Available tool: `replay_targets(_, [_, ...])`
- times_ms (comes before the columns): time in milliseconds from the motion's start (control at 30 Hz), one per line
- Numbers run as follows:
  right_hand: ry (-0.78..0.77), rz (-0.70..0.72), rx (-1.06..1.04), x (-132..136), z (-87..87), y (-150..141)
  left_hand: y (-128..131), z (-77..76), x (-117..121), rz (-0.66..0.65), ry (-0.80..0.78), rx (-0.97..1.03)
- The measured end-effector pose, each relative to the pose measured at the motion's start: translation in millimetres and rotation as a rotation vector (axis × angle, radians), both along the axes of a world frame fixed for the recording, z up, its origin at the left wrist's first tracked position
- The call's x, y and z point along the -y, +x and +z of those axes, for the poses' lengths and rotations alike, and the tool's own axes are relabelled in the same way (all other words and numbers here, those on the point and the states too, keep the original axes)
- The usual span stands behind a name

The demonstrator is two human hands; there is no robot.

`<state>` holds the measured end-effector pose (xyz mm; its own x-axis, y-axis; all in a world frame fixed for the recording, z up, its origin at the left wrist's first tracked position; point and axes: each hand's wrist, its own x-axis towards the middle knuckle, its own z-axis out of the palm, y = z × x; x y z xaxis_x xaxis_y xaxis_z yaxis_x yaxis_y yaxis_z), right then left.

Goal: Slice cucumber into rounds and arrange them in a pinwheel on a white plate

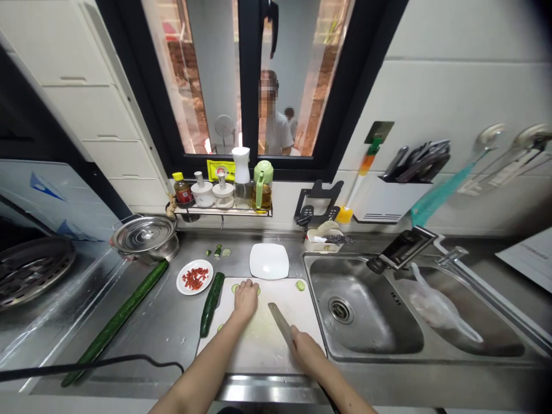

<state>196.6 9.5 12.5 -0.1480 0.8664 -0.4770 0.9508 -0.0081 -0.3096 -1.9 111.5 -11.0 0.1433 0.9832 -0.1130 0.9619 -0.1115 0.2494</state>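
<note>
My right hand [305,348] is closed round the handle of a kitchen knife [280,322]. Its blade lies low over the white cutting board [267,356], the tip pointing away to the left. At the back of the board, my left hand [245,298] has its fingers curled down over cucumber slices [235,288], whose edges peek out on both sides. Another cucumber slice [300,285] rests at the board's back right corner. A thick cucumber piece [211,305] lies along the board's left edge. Just behind the board stands a white square plate [269,261] with nothing on it.
Left of the board are a small plate [183,283] of chopped red pieces, a long cucumber [116,322] and a lidded steel pot [149,238]. A double sink [366,339] is on the right. Seasoning bottles [242,178] stand on a shelf below the window.
</note>
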Motion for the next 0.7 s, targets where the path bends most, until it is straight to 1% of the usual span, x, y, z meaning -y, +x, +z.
replay_targets(133, [-0.025,0.016,0.021,-2.5,1.3,1.0,2.0,-1.5,-3.4,0.022,-0.009,0.008])
replay_targets(267, [-0.027,0.021,0.013,-2.4,-0.4,1.5,4.3,-0.9,-0.2,0.051,0.001,0.037])
replay_targets(333, [-0.035,0.021,0.005,-2.3,0.0,1.4,4.0,0.0,3.2,0.076,-0.005,0.090])
replay_targets(400, [-0.047,0.022,0.004,-2.5,1.2,1.1,1.4,0.5,7.4,0.125,-0.019,0.187])
replay_targets(467, [-0.053,0.034,0.010,-3.0,2.6,1.0,-3.6,0.0,12.7,0.180,-0.066,0.304])
replay_targets(533, [-0.054,0.050,0.019,-3.8,3.7,0.8,-10.2,-1.1,20.1,0.200,-0.157,0.402])
replay_targets(633, [-0.064,0.060,0.039,-4.6,5.2,-0.2,-19.2,-1.9,33.9,0.159,-0.292,0.445])
replay_targets(700, [-0.063,0.072,0.055,-5.1,6.4,-1.6,-22.1,-1.4,42.5,0.108,-0.303,0.415])
